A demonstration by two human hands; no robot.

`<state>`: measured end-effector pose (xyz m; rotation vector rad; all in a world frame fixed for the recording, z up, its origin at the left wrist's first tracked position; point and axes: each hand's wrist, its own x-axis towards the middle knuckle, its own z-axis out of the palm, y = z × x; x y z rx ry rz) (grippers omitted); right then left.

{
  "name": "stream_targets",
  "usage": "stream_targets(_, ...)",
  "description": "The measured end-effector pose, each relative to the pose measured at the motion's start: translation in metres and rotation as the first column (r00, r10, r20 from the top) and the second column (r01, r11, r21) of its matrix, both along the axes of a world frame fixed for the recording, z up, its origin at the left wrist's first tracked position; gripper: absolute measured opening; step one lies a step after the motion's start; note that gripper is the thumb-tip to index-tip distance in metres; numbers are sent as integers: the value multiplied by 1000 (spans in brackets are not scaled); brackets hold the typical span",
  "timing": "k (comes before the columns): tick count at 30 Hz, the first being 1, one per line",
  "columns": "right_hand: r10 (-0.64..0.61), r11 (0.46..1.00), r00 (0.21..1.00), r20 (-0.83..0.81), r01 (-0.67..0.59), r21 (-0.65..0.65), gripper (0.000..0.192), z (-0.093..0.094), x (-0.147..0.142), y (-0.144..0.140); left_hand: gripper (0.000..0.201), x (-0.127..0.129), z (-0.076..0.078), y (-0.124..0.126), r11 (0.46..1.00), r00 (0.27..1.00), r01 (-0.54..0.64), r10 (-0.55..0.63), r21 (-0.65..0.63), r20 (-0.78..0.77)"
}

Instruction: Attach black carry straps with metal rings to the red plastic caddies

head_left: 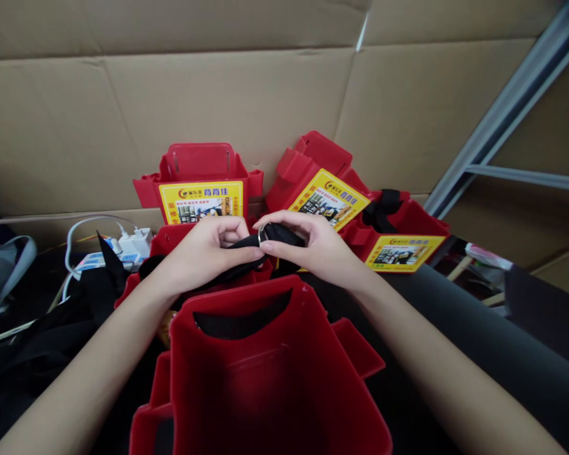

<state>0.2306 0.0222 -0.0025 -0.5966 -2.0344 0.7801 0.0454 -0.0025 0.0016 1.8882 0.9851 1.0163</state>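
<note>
Head view looks down on two bare forearms coming up from five and seven o'clock and meeting just above the middle. Left hand (pixel 208 246) is curled, thumb and fingers pinching a black strap (pixel 246 242). Right hand (pixel 308 246) touches it from the three o'clock side, its fingers closed on the same strap where a small metal ring (pixel 262 235) shows between the two thumbs. Strap runs down toward seven o'clock behind the left wrist; how far it goes I cannot tell. Directly below the hands, at six o'clock, stands a red bin (pixel 265 373), its open slot showing more black webbing (pixel 241 322) inside. Beyond the hands, at twelve o'clock, a second red bin (pixel 201 167) with a yellow label (pixel 201 201) leans against a cardboard wall (pixel 218 95). At one o'clock a third bin (pixel 313 167) is tilted, and at two o'clock a fourth (pixel 408 227) lies with a black strap draped over it. At nine o'clock sit a white charger (pixel 135 242) and cables (pixel 76 243) on dark cloth. At three o'clock a grey metal frame (pixel 502 114) slants upward.
</note>
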Motion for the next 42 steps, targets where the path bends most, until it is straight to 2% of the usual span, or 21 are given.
stream_targets(4,-23,1000,1000,3,23,12,22,0,0,-5,24,-2,-1,2,991,993,97,-90,-90,80)
stream_targets(7,1,1000,1000,-16,-2,-11,21,-1,-2,-7,29,-4,0,3,976,987,160,-153,-149,58)
stream_targets(11,72,987,993,-98,-85,-136,26,-2,-1,-5,24,-6,3,1,987,997,68,-62,-147,42)
stream_targets(14,156,944,971,-181,-200,-262,31,-4,0,0,23,-6,4,-1,989,995,30,-16,-142,95)
stream_targets(17,199,912,956,-214,-261,-316,31,-6,2,3,22,-6,5,-2,989,991,13,7,-148,135)
stream_targets(22,171,938,980,-106,-194,-288,32,-3,7,7,21,-10,4,2,992,994,-8,22,-129,108)
stream_targets(26,88,963,996,-1,-85,-256,31,4,22,15,23,-20,6,7,991,993,-121,120,-60,-7)
stream_targets(28,-9,980,1000,-23,4,-197,27,7,30,21,24,-28,8,11,987,985,-157,154,-38,-78)
stream_targets(31,-118,982,989,-84,104,-159,20,9,39,29,28,-41,10,16,989,980,-137,126,-61,-155)
stream_targets(36,-144,972,968,-204,100,-212,17,10,44,34,20,-61,12,19,981,970,-72,27,-179,-240)
stream_targets(39,-102,969,987,-123,70,-238,27,16,56,33,17,-65,16,16,976,992,-124,117,-177,-48)
stream_targets(42,-102,962,994,49,111,-251,38,25,73,31,12,-64,21,14,965,944,-203,238,-166,227)
